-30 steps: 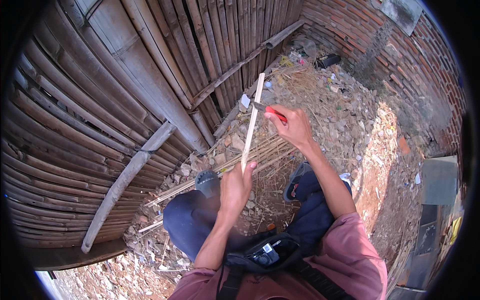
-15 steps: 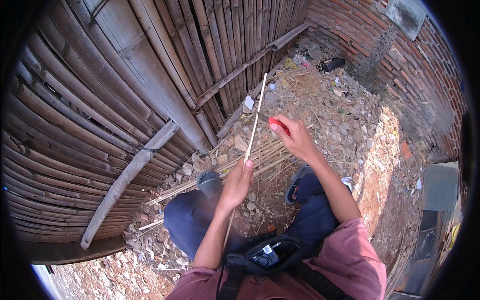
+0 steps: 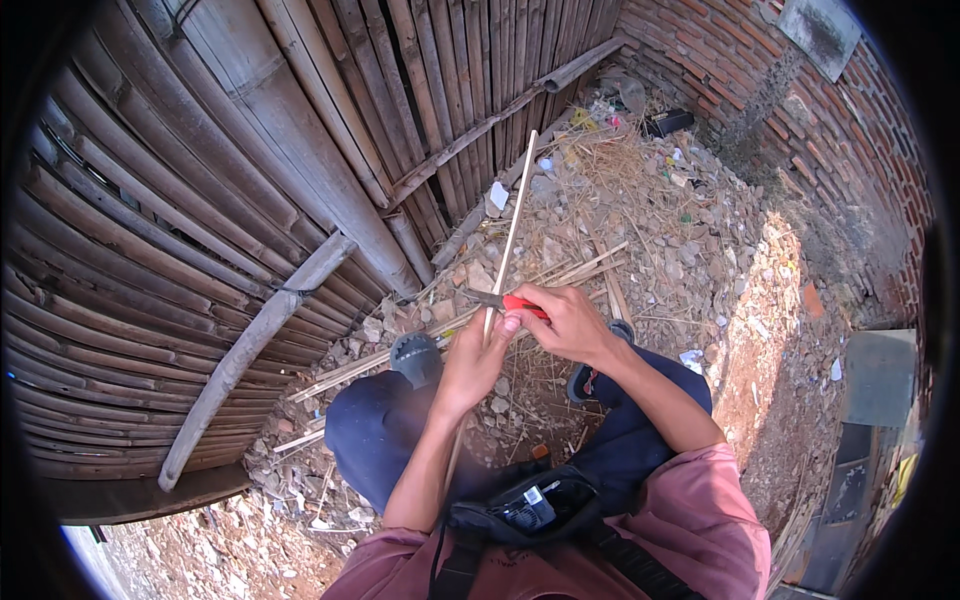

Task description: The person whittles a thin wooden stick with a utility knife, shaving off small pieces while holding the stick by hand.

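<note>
My left hand [image 3: 472, 362] is closed round a long, thin, pale bamboo strip [image 3: 517, 215], which slants up and away from me; its lower end runs back past my forearm. In my right hand [image 3: 572, 322] is a knife with a red handle [image 3: 524, 306]. The short dark blade [image 3: 484, 297] lies across the strip just above my left fingers. Both hands are close together, the right thumb beside the left one. Several more bamboo strips [image 3: 585, 268] lie on the ground beyond and beneath my hands.
A bamboo wall [image 3: 290, 120] with a pole brace [image 3: 255, 350] stands on the left, and a brick wall [image 3: 800, 130] at the far right. Rubble and dry straw [image 3: 625, 150] cover the ground. A black pouch [image 3: 525, 505] sits at my waist, between my knees.
My right hand has brought the knife down along the strip, from well above my left hand to right beside it. The left hand still grips the strip in nearly the same place.
</note>
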`<state>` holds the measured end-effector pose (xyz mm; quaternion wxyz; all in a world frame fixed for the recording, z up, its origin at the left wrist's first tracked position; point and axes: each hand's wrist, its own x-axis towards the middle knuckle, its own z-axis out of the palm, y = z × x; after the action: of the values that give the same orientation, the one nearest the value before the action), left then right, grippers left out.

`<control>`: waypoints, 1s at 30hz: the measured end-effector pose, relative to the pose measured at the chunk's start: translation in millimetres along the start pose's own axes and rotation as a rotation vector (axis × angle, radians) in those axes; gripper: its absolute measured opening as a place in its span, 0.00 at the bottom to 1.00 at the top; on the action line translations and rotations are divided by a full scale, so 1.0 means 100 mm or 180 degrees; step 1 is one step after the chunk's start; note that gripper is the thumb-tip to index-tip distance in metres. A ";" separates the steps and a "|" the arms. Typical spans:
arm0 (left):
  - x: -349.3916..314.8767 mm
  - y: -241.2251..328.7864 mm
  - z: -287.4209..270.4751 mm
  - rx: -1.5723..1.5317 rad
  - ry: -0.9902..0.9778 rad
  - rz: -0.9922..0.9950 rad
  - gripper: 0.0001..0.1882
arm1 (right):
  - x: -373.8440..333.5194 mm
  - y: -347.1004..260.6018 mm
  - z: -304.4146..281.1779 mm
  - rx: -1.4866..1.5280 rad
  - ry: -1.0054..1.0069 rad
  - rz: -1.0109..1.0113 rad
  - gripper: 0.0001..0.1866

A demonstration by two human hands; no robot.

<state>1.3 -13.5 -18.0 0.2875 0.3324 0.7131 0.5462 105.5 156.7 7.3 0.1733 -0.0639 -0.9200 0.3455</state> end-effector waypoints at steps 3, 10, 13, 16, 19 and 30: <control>0.00 0.02 0.00 0.0166 0.0109 -0.0019 0.21 | 0.02 -0.04 -0.01 -0.0003 0.0014 0.0000 0.10; 0.00 0.11 0.00 0.0527 0.0320 -0.0124 0.21 | 0.04 -0.05 0.06 -0.0307 0.0144 0.0037 0.10; 0.00 0.08 -0.01 0.0532 0.0353 -0.0118 0.22 | 0.05 -0.05 0.10 -0.0363 0.0218 -0.0049 0.12; -0.01 0.08 -0.01 0.0450 0.0356 -0.0133 0.22 | 0.03 -0.04 0.13 -0.0429 0.0288 -0.0079 0.11; -0.01 0.07 0.02 0.0525 0.0511 -0.0113 0.22 | 0.03 -0.08 0.15 -0.0499 0.0291 0.0106 0.11; -0.01 0.14 -0.02 0.0671 0.0525 -0.0170 0.23 | 0.07 -0.09 0.23 -0.0219 0.0561 0.0149 0.10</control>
<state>2.5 -12.6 -3.9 0.2058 0.2956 0.7963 0.4859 90.6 137.7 -0.6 0.2431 -0.1216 -0.9108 0.3107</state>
